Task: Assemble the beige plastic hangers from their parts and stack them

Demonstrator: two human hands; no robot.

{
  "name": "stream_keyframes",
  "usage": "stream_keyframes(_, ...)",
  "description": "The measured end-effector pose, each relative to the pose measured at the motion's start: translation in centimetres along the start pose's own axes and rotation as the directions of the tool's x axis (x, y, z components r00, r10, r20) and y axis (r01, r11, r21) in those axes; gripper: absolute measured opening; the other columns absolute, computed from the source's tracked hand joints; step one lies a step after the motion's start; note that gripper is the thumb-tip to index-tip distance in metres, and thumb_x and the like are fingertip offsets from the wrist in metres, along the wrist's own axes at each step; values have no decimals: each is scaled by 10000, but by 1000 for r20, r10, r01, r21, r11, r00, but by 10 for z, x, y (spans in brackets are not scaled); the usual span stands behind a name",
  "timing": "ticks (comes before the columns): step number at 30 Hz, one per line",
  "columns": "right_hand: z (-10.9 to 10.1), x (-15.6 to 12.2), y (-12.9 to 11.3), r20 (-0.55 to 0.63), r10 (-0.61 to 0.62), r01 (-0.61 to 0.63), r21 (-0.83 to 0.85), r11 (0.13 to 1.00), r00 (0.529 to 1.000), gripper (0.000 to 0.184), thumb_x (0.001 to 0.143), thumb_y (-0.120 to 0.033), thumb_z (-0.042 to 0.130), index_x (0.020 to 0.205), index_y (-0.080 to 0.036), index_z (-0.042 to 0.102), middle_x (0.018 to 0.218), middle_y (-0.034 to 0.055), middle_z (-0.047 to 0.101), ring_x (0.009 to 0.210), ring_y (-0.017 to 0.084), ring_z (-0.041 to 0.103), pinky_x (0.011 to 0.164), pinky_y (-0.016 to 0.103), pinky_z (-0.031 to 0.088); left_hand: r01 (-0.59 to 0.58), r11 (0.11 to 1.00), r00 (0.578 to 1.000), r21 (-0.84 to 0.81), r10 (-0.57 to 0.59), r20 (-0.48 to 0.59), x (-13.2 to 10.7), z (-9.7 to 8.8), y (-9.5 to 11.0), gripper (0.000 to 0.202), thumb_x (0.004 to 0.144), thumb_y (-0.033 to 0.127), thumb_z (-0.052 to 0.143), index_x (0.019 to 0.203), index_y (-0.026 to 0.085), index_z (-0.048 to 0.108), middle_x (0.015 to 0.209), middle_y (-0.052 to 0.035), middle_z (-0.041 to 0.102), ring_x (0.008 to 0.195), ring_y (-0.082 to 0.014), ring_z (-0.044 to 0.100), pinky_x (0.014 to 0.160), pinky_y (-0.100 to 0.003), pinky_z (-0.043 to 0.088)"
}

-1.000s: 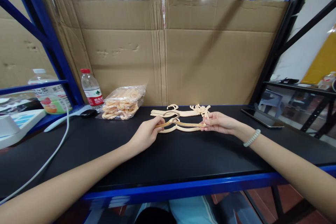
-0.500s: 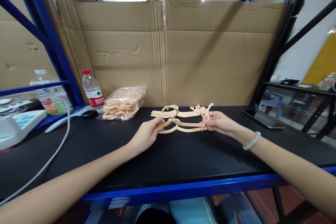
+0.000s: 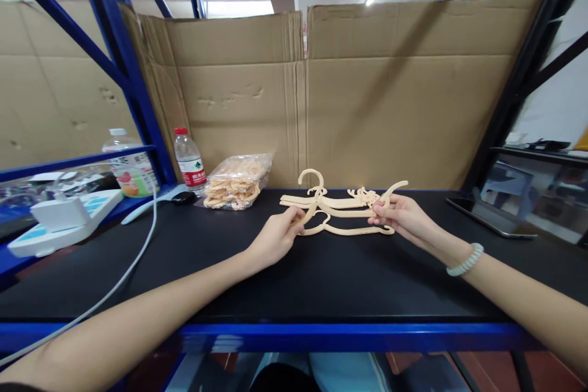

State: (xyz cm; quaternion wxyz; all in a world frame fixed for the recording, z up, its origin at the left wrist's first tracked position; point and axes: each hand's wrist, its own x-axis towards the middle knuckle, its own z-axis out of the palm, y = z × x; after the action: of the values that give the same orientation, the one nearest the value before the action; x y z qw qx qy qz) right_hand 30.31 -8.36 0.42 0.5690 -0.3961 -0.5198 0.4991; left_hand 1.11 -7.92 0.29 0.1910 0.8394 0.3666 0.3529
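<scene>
A small beige plastic hanger [image 3: 342, 211] is held above the black shelf top [image 3: 294, 275], its hook pointing up and back. My left hand [image 3: 278, 237] pinches its left end and my right hand [image 3: 400, 216] pinches its right end. A second beige hanger [image 3: 353, 231] lies flat just under it, and a few more hangers [image 3: 294, 199] lie behind, close to the cardboard. My right wrist wears a white bead bracelet [image 3: 465, 261].
A clear bag of beige pieces [image 3: 236, 182], a red-capped water bottle [image 3: 190, 161] and a dark mouse [image 3: 184, 197] sit at the back left. A phone [image 3: 489, 217] lies at the right. Cardboard [image 3: 358, 98] walls the back; a white cable [image 3: 124, 269] crosses the left.
Both hands have tilted the held hanger up, so its hook now stands upright. The camera has turned left and dipped a little.
</scene>
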Motion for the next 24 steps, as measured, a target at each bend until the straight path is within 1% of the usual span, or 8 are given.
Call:
stream_keyframes(4,3,-2,1,-20,-109,108,-45,993,994,389,559,-381,847,778,-151,622,760,49,670,648,171,670,641,285,584,28,997,1000,-73,-27,8,0,2,-3,64,854,200,462,896,185,509,791,-19,655,768,-164,642,708,-260,468)
stream_keyframes(8,3,-2,2,8,-224,223,-134,966,975,333,636,-407,797,807,-158,658,889,84,686,710,168,659,631,282,576,81,987,997,-136,-81,3,1,3,-4,97,835,199,488,927,182,513,751,-11,653,740,-163,641,690,-260,476)
stream_keyframes(11,2,-1,3,15,-294,291,-202,935,956,309,625,-388,805,787,-160,675,921,86,683,706,155,635,593,262,564,111,975,994,-190,-111,7,1,4,-5,107,820,189,503,927,181,507,709,1,646,701,-151,634,670,-251,474)
stream_keyframes(14,1,1,4,-35,-309,297,-195,935,950,330,587,-355,831,806,-163,675,900,73,683,673,144,623,584,267,565,129,964,991,-231,-129,14,2,5,-5,93,819,205,502,908,179,503,678,7,635,670,-143,621,658,-250,469)
stream_keyframes(16,1,2,5,-70,-310,296,-161,942,948,340,573,-341,839,809,-164,671,882,66,685,685,149,627,601,275,570,120,966,993,-231,-121,8,2,4,-5,94,824,231,500,905,182,502,688,6,628,677,-144,620,656,-250,467)
stream_keyframes(19,2,2,7,-88,-324,311,-136,941,942,336,563,-337,843,792,-161,670,852,62,684,709,162,636,618,287,574,90,977,996,-194,-91,3,2,4,-6,112,834,261,493,918,186,501,721,-3,633,701,-152,621,653,-250,460)
stream_keyframes(24,3,2,6,-69,-385,367,-190,911,920,281,571,-338,832,717,-160,672,827,62,680,727,184,641,598,300,575,51,993,998,-107,-48,29,2,2,-9,124,852,251,454,945,186,503,742,-4,648,633,-135,559,634,-247,428)
